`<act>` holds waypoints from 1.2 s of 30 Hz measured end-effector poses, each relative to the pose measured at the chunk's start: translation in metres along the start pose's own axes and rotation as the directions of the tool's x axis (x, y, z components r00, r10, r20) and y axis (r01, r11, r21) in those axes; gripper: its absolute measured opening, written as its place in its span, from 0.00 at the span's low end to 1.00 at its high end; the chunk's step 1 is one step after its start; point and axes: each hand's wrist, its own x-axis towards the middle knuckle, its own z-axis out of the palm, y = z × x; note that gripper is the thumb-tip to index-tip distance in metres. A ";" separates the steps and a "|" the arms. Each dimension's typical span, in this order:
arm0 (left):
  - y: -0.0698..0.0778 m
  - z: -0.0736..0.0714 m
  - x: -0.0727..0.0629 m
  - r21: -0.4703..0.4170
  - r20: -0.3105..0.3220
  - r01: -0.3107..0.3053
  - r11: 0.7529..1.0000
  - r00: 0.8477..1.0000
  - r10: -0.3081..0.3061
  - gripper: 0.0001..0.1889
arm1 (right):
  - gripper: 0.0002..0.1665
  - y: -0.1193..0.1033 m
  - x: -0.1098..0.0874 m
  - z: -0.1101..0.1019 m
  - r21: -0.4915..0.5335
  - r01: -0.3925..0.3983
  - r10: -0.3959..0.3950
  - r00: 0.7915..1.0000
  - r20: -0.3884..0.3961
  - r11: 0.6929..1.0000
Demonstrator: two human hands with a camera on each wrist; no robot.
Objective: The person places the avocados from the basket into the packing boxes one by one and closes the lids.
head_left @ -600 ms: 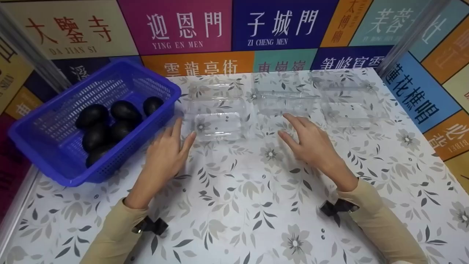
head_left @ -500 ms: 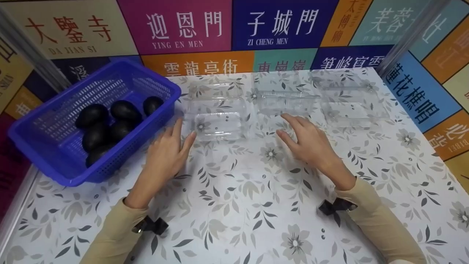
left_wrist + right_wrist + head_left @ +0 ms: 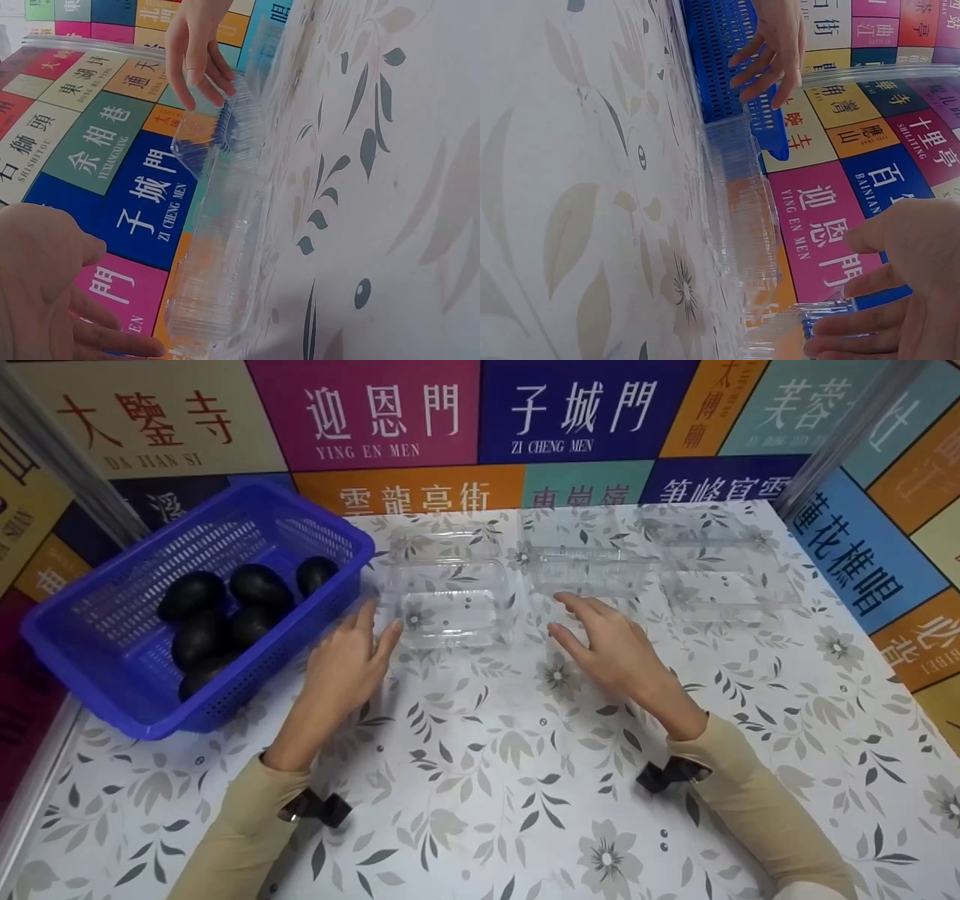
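Note:
My left hand (image 3: 343, 664) hovers between the blue basket and the left clear plastic box (image 3: 450, 615), thumb spread from the fingers and holding nothing. In front of the middle clear box (image 3: 589, 574) is my right hand (image 3: 611, 649), fingers loosely extended, also holding nothing. A third clear box (image 3: 731, 589) sits to the right with its lid raised. Several smooth black egg-shaped things (image 3: 191, 594) lie in the blue basket (image 3: 45, 622). In the left wrist view, the left palm (image 3: 37, 277) shows at the lower left; the right palm (image 3: 930, 277) appears in the right wrist view.
A floral-patterned cloth (image 3: 480, 780) covers the table. Panels with printed characters (image 3: 360, 412) stand behind and at the sides, with a clear corner post (image 3: 847, 435) at the right. Each sleeve carries a small black wrist camera (image 3: 315, 806).
My right hand has drifted a little to the left. The left hand has shifted only slightly, and the head view has moved a touch. Basket and boxes stay in place.

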 end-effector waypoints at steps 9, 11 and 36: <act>-0.006 0.004 0.010 -0.040 -0.018 0.008 0.999 1.000 -0.009 0.34 | 0.31 0.001 0.003 0.008 0.004 -0.005 0.005 1.000 0.026 1.000; -0.008 0.004 0.012 -0.052 -0.017 0.014 0.999 1.000 -0.015 0.33 | 0.32 0.001 0.004 0.009 0.004 -0.006 0.006 0.999 0.038 1.000; -0.018 0.012 0.034 -0.115 -0.017 0.065 0.991 0.998 -0.067 0.28 | 0.33 -0.016 0.042 0.036 0.098 -0.016 0.004 0.992 0.126 0.995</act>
